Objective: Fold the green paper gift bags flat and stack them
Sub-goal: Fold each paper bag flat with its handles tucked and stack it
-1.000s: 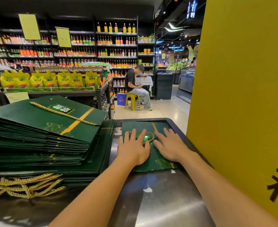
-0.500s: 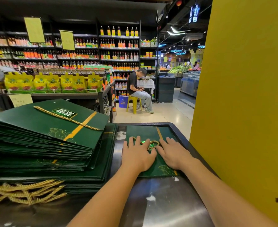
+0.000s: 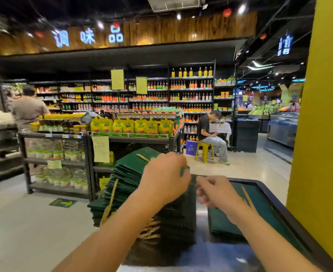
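Observation:
A tall stack of flat dark green paper gift bags (image 3: pixel 130 173) with gold rope handles (image 3: pixel 110 199) stands on the left of the metal table (image 3: pixel 210 258). My left hand (image 3: pixel 165 177) is on top of the stack, fingers curled round the edge of its top green bag (image 3: pixel 185 170). My right hand (image 3: pixel 216 191) is just right of it, blurred, with thumb and fingers pinching that bag's near corner. One folded green bag (image 3: pixel 263 205) with a gold stripe lies flat on the table's right side, under my right wrist.
A yellow pillar (image 3: pixel 322 134) stands close on the right. A goods rack (image 3: pixel 59 146) stands beyond the stack, and a person (image 3: pixel 208 130) sits on a yellow stool in the aisle. Another person (image 3: pixel 28 108) stands far left.
Both hands left the flat bag on the right and moved up and left to the top of the stack. The view swung upward and to the left.

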Action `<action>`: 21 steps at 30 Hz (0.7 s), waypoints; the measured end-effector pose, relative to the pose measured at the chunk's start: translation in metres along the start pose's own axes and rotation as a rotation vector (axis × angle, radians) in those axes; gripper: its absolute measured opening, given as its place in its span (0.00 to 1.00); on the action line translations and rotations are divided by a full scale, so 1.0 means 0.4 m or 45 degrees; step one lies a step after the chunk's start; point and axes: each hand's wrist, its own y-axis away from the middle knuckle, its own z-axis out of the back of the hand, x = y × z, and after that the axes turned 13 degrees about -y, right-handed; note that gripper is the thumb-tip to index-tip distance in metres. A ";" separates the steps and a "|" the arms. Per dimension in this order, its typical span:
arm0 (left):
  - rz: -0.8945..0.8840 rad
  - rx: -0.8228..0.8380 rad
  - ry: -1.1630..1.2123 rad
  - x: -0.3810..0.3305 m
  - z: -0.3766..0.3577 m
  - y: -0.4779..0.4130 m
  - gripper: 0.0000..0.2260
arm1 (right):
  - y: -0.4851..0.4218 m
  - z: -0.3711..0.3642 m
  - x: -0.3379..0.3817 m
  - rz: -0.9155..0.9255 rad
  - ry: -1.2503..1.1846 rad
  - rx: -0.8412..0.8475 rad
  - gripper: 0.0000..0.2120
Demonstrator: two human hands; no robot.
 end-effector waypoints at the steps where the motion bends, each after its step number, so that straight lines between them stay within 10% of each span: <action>1: 0.075 -0.033 -0.049 0.050 0.021 0.002 0.15 | -0.001 -0.021 0.006 -0.041 0.016 0.013 0.20; 10: 0.581 0.130 -0.141 0.287 -0.017 0.057 0.23 | -0.006 -0.078 0.000 -0.154 0.151 0.032 0.25; 21: 0.667 -0.219 0.155 0.245 -0.063 0.104 0.17 | 0.035 -0.048 -0.032 0.001 -0.183 -0.157 0.18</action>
